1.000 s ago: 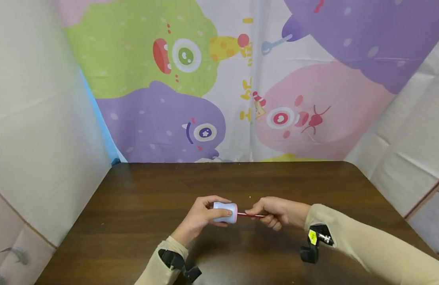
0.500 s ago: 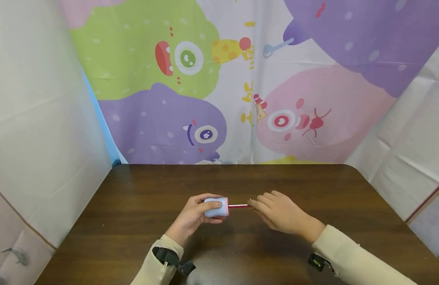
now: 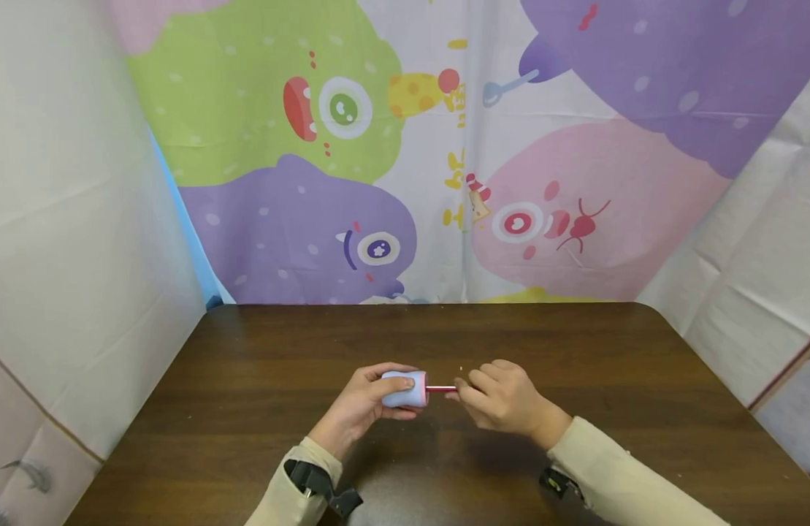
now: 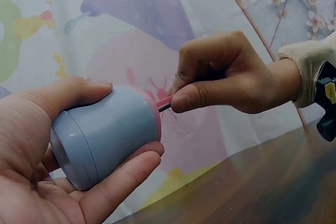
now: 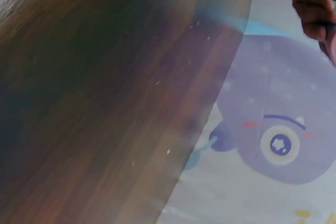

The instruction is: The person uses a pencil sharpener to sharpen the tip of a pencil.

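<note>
My left hand [image 3: 358,400] grips a light-blue pencil sharpener [image 3: 402,389] with a pink end, held sideways above the table. In the left wrist view the thumb lies along the top of the sharpener [image 4: 113,129] and fingers support it from below. A red pencil [image 3: 440,389] sticks out of the pink end. My right hand [image 3: 505,398] pinches this pencil between thumb and curled fingers, a short way from the sharpener. The pencil's tip is hidden inside. At the right wrist view's upper right edge, part of the left hand [image 5: 314,3] shows.
Beneath both hands lies a dark brown wooden table [image 3: 260,372], with a few tiny pale specks on it. A cartoon-printed cloth [image 3: 299,219] hangs behind its far edge. White cloth walls [image 3: 69,219] stand on either side.
My right hand has turned over, from fingers underneath to knuckles on top, and come slightly closer to the sharpener. The left hand shifted left, then slightly back right, still gripping the sharpener.
</note>
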A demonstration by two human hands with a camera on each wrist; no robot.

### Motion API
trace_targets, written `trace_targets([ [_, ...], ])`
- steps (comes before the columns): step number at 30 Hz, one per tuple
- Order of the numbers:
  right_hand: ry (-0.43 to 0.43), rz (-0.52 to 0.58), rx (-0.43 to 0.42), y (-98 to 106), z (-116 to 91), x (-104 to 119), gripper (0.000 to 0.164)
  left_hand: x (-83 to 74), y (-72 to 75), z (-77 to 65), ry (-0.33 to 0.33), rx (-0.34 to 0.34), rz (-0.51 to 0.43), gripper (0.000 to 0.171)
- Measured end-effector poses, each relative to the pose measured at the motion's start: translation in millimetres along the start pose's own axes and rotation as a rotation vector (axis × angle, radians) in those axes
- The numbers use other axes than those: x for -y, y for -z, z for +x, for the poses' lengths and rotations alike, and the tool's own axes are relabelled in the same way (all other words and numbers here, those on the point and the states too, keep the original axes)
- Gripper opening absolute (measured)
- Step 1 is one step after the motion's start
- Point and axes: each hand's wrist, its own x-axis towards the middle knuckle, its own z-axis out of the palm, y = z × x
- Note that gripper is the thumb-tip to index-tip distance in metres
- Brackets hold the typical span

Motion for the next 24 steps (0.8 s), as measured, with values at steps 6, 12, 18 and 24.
trace_targets([
  [6, -0.416, 0.258, 0.096, -2.6, 8.7, 16.3, 0.037, -3.2, 5.0, -1.5, -0.012, -0.027, 0.019, 0.022],
  [12, -1.197, 0.777, 0.427, 9.7, 24.3, 13.9, 0.041, -0.3, 4.0, 0.1, -0.004, -0.029, 0.042, 0.023],
  [18, -1.72, 1.216, 0.696, 14.1, 28.6, -0.9, 0.037, 3.4, 2.9, 1.5, -0.007, -0.028, 0.086, 0.035],
  [24, -1.895, 1.541, 0.868, 11.5, 20.4, -5.4, 0.026, 1.0, 3.3, 0.9, -0.037, 0.005, 0.162, 0.043],
])
